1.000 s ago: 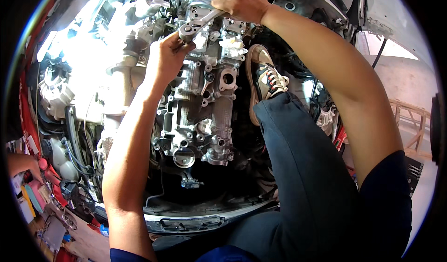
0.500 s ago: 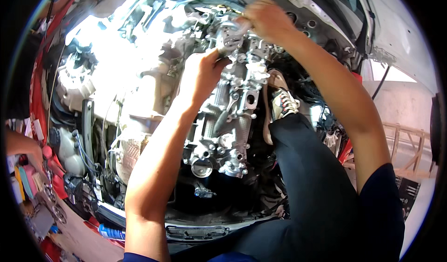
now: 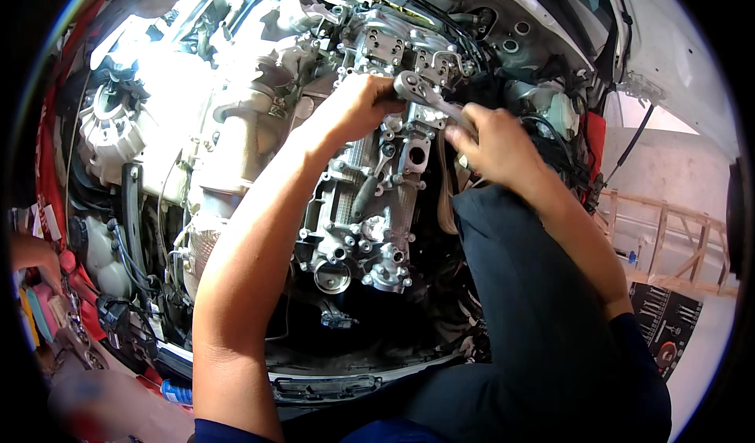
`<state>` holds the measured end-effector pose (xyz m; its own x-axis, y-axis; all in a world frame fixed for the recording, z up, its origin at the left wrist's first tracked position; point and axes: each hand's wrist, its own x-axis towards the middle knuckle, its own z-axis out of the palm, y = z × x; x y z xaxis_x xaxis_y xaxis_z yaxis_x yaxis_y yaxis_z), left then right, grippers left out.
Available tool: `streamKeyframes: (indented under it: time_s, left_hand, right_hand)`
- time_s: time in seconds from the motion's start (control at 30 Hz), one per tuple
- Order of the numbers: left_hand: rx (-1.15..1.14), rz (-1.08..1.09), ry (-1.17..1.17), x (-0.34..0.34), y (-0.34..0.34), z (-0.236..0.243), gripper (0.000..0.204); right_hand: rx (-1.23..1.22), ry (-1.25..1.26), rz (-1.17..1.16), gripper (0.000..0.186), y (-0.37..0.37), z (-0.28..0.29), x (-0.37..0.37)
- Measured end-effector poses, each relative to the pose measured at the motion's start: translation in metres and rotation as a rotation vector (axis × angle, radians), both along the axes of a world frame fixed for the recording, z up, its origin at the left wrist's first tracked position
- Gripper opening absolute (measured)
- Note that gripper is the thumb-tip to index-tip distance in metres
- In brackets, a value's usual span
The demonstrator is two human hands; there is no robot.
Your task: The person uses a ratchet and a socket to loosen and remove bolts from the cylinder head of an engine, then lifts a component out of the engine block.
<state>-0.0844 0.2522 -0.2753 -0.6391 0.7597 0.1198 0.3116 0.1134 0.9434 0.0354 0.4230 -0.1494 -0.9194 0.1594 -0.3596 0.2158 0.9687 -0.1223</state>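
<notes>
My right hand (image 3: 503, 148) is closed round the handle of a silver ratchet wrench (image 3: 444, 106). The ratchet's round head lies over the upper part of the bare metal engine (image 3: 397, 207). Just left of that head, my left hand (image 3: 363, 105) has its fingers curled together low against the engine; what they grip is hidden. A second ratchet (image 3: 370, 191) with a dark handle rests along the top of the engine, below my hands. My bent leg (image 3: 527, 262) in dark trousers reaches into the engine bay, right of the engine.
Pale metal housings and pipes (image 3: 236, 136) fill the bay's left side. A blue can (image 3: 177, 392) stands near the front edge. Another person's arm (image 3: 35, 254) shows at far left. At right are a wooden frame (image 3: 668, 238) and a dark tool tray (image 3: 664, 325).
My right hand has swung the ratchet handle from the far side round toward me, down and to the right. My left hand stays near the ratchet head. The view has shifted slightly.
</notes>
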Motion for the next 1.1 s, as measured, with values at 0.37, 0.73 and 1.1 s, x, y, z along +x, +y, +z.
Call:
streamKeyframes:
  time_s: [0.37, 0.73, 1.1]
  left_hand:
    - [0.150, 0.225, 0.314, 0.027, 0.003, -0.026, 0.012]
    - [0.075, 0.430, 0.368, 0.052, 0.020, -0.028, 0.012]
    - [0.041, 0.513, 0.162, 0.058, 0.029, -0.018, 0.024]
  right_hand:
    - [-0.441, -0.176, -0.308, 0.049, -0.003, -0.008, 0.044]
    - [-0.202, 0.233, -0.013, 0.028, 0.001, -0.029, 0.052]
    - [0.142, 0.358, 0.255, 0.040, 0.034, -0.042, 0.048]
